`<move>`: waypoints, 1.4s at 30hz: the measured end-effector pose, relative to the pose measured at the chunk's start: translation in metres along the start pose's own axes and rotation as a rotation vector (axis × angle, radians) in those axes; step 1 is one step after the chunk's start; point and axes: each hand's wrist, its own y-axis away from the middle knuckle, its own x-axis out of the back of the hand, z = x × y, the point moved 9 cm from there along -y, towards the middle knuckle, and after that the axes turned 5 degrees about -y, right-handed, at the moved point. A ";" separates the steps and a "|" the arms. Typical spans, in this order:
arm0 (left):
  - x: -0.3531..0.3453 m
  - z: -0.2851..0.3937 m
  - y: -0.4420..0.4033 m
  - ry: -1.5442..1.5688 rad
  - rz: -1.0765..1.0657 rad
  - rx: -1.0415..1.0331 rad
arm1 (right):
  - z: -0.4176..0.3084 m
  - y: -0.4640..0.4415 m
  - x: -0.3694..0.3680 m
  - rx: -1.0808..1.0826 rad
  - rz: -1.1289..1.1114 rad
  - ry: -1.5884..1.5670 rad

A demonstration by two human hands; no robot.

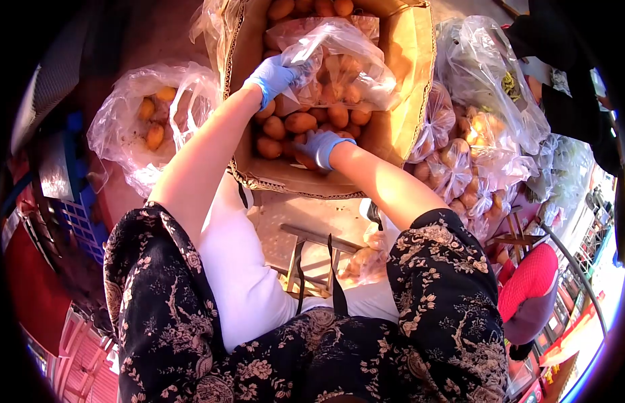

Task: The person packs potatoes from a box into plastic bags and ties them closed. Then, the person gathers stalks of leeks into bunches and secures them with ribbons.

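In the head view, my left hand [272,79], in a blue glove, grips the edge of a clear plastic bag [326,50]. The bag lies spread inside a cardboard box [410,74], with some brown fruits showing through it. Loose brown oval fruits [300,123], like sapodillas, fill the box around and below the bag. My right hand [320,146], also gloved in blue, reaches into the near part of the box. Its fingers are curled at a brown fruit [304,159], partly hidden by the hand.
To the left, an open plastic bag [124,127] holds several yellowish fruits. Filled, knotted bags of fruit [453,168] are heaped on the right. A wooden stool-like frame [312,238] and another bag of fruit [366,263] lie below the box. A blue crate [80,225] stands at far left.
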 end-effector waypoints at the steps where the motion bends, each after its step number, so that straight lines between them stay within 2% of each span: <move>1: 0.002 0.002 0.000 0.044 0.015 -0.019 | -0.006 0.001 0.001 0.067 -0.012 0.034; 5: 0.007 0.001 -0.004 0.218 0.025 0.005 | -0.017 0.011 0.017 0.245 -0.128 0.071; 8: 0.008 0.011 0.000 0.312 0.028 0.036 | 0.007 -0.013 0.003 0.068 -0.221 -0.292; 11: 0.008 0.010 0.003 0.337 0.015 -0.004 | 0.002 -0.004 0.014 -0.059 0.006 -0.200; 14: 0.006 0.011 0.007 0.321 0.016 0.079 | 0.006 -0.005 0.001 -0.109 0.001 -0.198; 18: 0.008 0.004 -0.002 0.415 0.017 -0.003 | 0.009 0.007 0.004 -0.059 -0.238 -0.442; 19: 0.008 0.001 -0.004 0.410 0.017 0.008 | 0.010 0.008 0.003 -0.058 -0.244 -0.453; 22: 0.006 -0.002 -0.004 0.446 -0.014 0.069 | 0.015 -0.008 -0.008 0.049 -0.045 -0.468; 23: 0.005 0.002 -0.002 0.489 -0.004 0.061 | 0.016 -0.007 -0.008 0.090 -0.041 -0.512; 29: 0.010 -0.006 -0.008 0.478 0.014 0.018 | 0.013 0.001 -0.004 0.039 -0.094 -0.519; 30: 0.008 -0.007 -0.006 0.492 -0.038 0.059 | 0.012 0.000 -0.011 0.084 -0.167 -0.675; 32: 0.011 0.001 0.001 0.486 0.001 0.054 | 0.010 -0.001 -0.022 0.073 -0.267 -0.675; 35: 0.011 0.001 -0.001 0.509 0.043 0.046 | 0.009 -0.004 -0.017 0.073 -0.272 -0.686; 38: 0.017 0.000 0.004 0.448 0.041 0.068 | 0.010 0.003 0.006 0.218 -0.345 -1.144; 39: 0.019 0.002 0.008 0.414 0.044 0.053 | 0.010 0.019 0.020 0.271 -0.520 -1.385; 41: 0.014 -0.002 0.008 0.430 -0.006 0.010 | 0.016 0.042 0.067 0.337 -0.351 -1.723; 42: 0.011 0.002 0.007 0.442 -0.032 -0.023 | 0.022 0.052 0.082 0.329 -0.374 -1.871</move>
